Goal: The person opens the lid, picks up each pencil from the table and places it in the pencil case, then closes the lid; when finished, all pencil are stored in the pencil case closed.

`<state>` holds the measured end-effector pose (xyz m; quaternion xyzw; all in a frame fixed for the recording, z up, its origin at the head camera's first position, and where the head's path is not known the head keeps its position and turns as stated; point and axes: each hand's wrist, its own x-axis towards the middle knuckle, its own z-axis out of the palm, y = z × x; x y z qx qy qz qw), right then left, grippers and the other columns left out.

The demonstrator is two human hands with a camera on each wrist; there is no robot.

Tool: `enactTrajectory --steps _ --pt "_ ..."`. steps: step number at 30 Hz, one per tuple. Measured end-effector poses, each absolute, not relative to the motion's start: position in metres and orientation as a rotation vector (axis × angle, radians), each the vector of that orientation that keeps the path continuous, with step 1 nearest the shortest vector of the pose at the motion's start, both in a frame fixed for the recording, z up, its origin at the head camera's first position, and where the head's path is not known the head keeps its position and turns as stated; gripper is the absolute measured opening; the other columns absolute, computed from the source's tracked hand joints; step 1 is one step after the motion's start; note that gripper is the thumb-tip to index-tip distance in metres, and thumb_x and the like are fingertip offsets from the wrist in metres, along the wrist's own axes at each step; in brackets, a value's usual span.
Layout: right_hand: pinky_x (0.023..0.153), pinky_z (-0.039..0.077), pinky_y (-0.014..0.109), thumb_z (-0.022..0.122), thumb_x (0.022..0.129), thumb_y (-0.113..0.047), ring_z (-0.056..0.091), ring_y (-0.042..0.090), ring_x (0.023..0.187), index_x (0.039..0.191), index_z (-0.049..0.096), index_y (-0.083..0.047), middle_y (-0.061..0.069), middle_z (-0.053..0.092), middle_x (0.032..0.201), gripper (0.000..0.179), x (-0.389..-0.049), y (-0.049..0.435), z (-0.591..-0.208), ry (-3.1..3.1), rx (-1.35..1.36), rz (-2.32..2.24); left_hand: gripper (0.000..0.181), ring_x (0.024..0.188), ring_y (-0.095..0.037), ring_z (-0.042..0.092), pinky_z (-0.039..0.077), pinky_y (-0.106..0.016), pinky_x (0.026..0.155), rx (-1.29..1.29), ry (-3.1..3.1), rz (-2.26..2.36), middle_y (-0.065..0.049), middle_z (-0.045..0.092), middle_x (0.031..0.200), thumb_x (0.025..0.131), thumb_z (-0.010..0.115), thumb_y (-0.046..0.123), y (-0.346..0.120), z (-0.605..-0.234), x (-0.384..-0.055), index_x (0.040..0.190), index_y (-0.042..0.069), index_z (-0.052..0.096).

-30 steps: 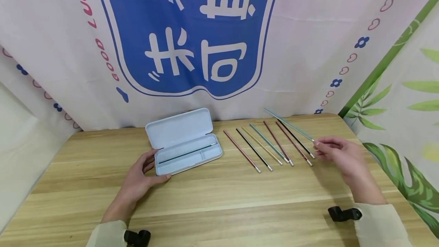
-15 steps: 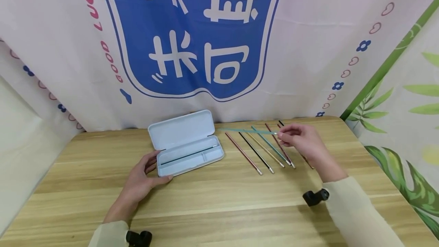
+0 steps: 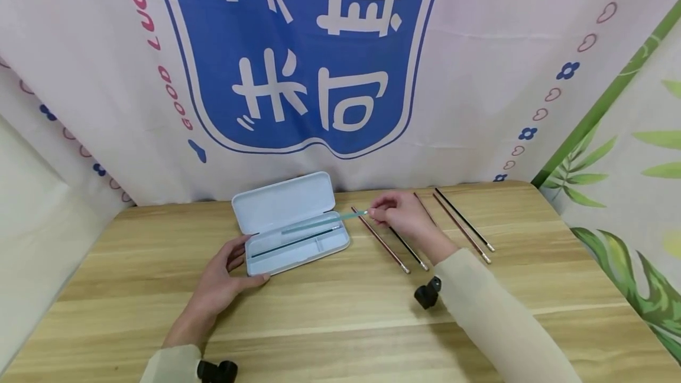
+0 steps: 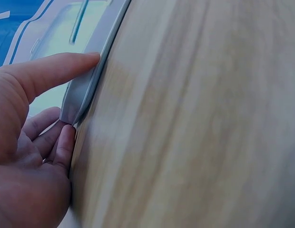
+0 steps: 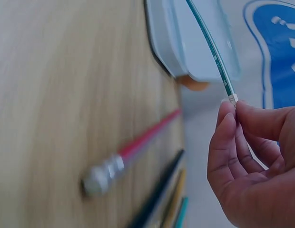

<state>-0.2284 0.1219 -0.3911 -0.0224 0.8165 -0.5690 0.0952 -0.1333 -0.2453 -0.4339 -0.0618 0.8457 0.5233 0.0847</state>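
My left hand point(image 3: 218, 282) holds the left end of an open light-blue pencil case point(image 3: 298, 263), thumb on its front edge and fingers round the corner. Inside the case lies one dark green pencil point(image 3: 295, 242), slanting along the main compartment. My right hand point(image 3: 407, 217) pinches a teal-green pencil point(image 5: 214, 52) by its eraser end between thumb and fingertips. Its far end reaches left over the case, above the pencil lying there. In the left wrist view the thumb point(image 4: 66, 66) presses the case's rim.
Right of the case, a red pencil point(image 3: 380, 240) and a black pencil point(image 3: 409, 250) lie on the wooden table point(image 3: 319, 324). Farther right lie another red pencil point(image 3: 463, 228) and black pencil point(image 3: 468, 223). My right hand hides others between them. A printed cloth point(image 3: 468, 93) hangs behind.
My right hand has carried the teal-green pencil leftward from the right end of the pencil row to the case, turning it nearly level across the view. The left hand stays on the case.
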Motion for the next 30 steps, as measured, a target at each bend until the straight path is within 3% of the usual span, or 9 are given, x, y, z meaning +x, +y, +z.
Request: enactTrajectory --steps 11,15,20,30 --pt "0.073 0.061 0.030 0.077 0.095 -0.005 0.071 0.018 0.077 0.101 0.078 0.000 0.009 0.076 0.087 0.008 -0.240 0.075 -0.404 2.469 -0.148 -1.633 0.103 0.153 -0.042 0.043 0.036 -0.053 0.126 -0.166 2.542 1.552 -0.021 0.042 0.167 0.084 0.093 0.019 -0.247 -0.435 -0.133 0.167 0.011 0.033" --pt "0.074 0.053 0.025 0.080 0.095 -0.009 0.067 0.018 0.083 0.099 0.081 -0.005 0.005 0.076 0.090 0.006 -0.242 0.066 -0.407 2.550 -0.210 -1.549 0.103 0.151 -0.042 0.045 0.038 -0.053 0.124 -0.155 2.554 1.549 -0.021 0.043 0.166 0.084 0.094 0.019 -0.247 -0.434 -0.132 0.167 0.010 0.034" --pt "0.080 0.049 0.027 0.081 0.096 -0.016 0.061 0.016 0.089 0.098 0.083 -0.013 0.001 0.075 0.094 0.004 -0.244 0.062 -0.412 2.607 -0.261 -1.434 0.102 0.151 -0.040 0.046 0.037 -0.052 0.125 -0.162 2.550 1.555 -0.020 0.044 0.166 0.084 0.094 0.019 -0.246 -0.434 -0.133 0.166 0.010 0.035" --pt "0.077 0.046 0.026 0.082 0.095 -0.015 0.059 0.015 0.085 0.097 0.084 -0.012 0.001 0.072 0.088 0.004 -0.245 0.057 -0.416 2.651 -0.308 -1.376 0.102 0.152 -0.042 0.044 0.037 -0.054 0.125 -0.167 2.544 1.550 -0.021 0.042 0.167 0.085 0.093 0.019 -0.246 -0.434 -0.133 0.167 0.010 0.033"
